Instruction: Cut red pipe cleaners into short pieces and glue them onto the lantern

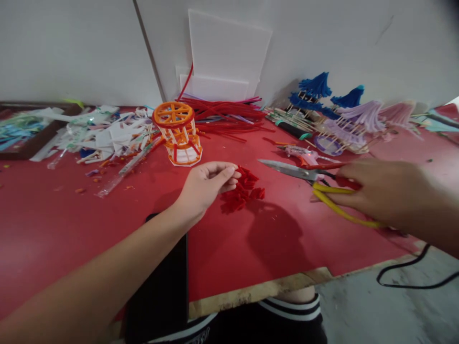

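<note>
My right hand (373, 191) grips a pair of scissors (289, 168) with yellow and red handles, its blades pointing left and looking closed. Along the top of that hand a thin red fuzzy stem (324, 166) sticks out to the left. My left hand (211, 184) is closed, thumb against fingers in a pinch; whatever lies between the tips is too small to make out. Directly beside and beneath those fingertips is a small pile of short red fuzzy pieces (242, 193) on the red tabletop (229, 258).
Behind my left hand stands an orange and white lantern-like frame (178, 131). Red pipe cleaners (225, 112) lie at the back. White scraps (114, 136) spread left; blue (315, 86) and lilac tiered models (362, 114) and a pink glue gun (303, 154) sit right. A black phone-like slab (168, 282) lies near the front edge.
</note>
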A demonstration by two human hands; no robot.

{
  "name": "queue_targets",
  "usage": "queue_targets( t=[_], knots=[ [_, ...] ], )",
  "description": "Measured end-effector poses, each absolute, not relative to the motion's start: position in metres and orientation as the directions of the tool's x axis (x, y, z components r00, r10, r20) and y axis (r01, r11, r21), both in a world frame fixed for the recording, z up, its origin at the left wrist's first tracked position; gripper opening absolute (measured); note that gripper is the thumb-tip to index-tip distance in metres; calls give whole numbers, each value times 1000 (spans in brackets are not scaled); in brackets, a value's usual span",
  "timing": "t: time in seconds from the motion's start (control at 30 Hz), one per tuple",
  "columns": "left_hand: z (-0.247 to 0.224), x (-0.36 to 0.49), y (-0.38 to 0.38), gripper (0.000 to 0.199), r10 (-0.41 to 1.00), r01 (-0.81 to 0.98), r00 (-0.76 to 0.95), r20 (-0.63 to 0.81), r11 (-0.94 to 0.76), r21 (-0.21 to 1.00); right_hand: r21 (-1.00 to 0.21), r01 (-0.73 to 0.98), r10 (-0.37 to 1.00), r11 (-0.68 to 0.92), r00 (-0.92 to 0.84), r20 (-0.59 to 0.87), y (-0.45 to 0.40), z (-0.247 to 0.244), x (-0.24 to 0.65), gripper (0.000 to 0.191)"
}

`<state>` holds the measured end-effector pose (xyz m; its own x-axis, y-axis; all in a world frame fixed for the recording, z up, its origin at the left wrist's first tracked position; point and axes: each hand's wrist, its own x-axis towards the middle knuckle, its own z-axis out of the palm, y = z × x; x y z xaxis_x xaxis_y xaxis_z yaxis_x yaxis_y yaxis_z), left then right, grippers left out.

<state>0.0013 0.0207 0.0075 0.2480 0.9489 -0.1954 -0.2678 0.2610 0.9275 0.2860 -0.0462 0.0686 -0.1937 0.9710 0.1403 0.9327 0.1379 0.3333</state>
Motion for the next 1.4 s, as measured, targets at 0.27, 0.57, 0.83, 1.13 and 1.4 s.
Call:
queue_targets(
  t=[0.27, 0.57, 0.83, 1.13, 1.4],
  knots=[
    [68, -49, 23, 8, 957, 252, 51, 286, -290, 923, 222, 975, 999, 20, -9, -48, -25, 30, 265, 44],
    [41, -156, 32, 20, 966, 860, 58, 251, -175, 479, 149, 989, 1000, 4, -4, 0, -37, 6, 264, 36],
    [35, -168, 42, 17, 946, 850, -33, 324, -144, 507, 106, 989, 988, 106, -117, 98, -42, 23, 240, 42],
    [55, -137, 29, 20, 904, 976, -91, 418, -4, 219, -379, 841, 916, 386, -398, 51, 1, -14, 151, 94],
    [34, -55, 0, 40, 960, 848, 266, 91, -278, 451, -744, 589, 946, 314, -259, 194, 23, -12, 154, 22]
  ],
)
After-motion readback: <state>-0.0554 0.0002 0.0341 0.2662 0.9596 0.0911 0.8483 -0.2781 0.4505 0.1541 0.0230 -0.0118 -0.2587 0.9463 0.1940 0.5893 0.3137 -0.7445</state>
